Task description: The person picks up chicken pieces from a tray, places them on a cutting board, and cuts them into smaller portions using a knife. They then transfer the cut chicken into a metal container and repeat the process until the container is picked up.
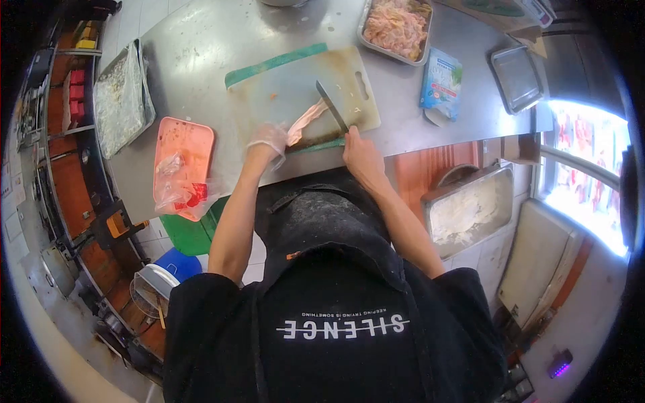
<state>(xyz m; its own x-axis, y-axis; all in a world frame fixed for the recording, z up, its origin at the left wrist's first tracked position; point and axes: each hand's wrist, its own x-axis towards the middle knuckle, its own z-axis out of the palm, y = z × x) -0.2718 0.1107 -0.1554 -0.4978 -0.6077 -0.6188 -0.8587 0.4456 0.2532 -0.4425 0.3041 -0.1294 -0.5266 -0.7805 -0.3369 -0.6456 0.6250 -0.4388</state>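
Observation:
My left hand, in a clear plastic glove, presses down on a pale pink strip of raw meat at the near edge of a worn beige cutting board. My bare right hand grips the handle of a knife. The dark blade points away from me and rests against the meat strip on the board.
A metal tray of cut pink meat sits at the far right of the steel counter. A blue packet and an empty metal tray lie right of the board. A pink tray with plastic bags and a floured tray are to the left. Another floured tray sits lower right.

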